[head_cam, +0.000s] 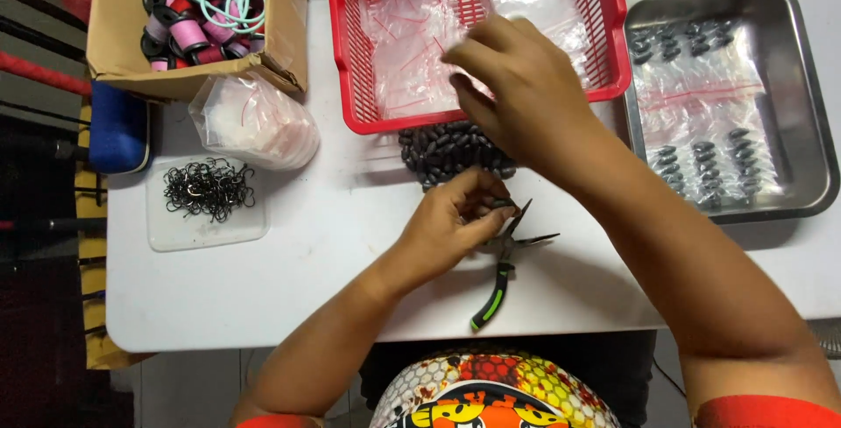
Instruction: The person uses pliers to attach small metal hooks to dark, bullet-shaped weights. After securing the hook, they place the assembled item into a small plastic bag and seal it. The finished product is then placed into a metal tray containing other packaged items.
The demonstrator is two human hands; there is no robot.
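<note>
My left hand (455, 218) rests on the white table (289, 279) with its fingers pinched on a few small dark oval sinkers, right beside the pile of dark sinkers (447, 149). My right hand (517, 86) reaches over the front edge of the red plastic basket (346, 60), fingertips on the small clear zip bags (412, 51) inside it; whether it grips one is unclear. A pair of pliers with black and green handles (501, 270) lies open on the table just under my left hand.
A steel tray (810, 113) at the right holds filled clear bags of sinkers. At the left lie a clear lid with dark hooks (208, 190), a bundle of clear bags (254, 121) and a cardboard box of thread spools (188, 29).
</note>
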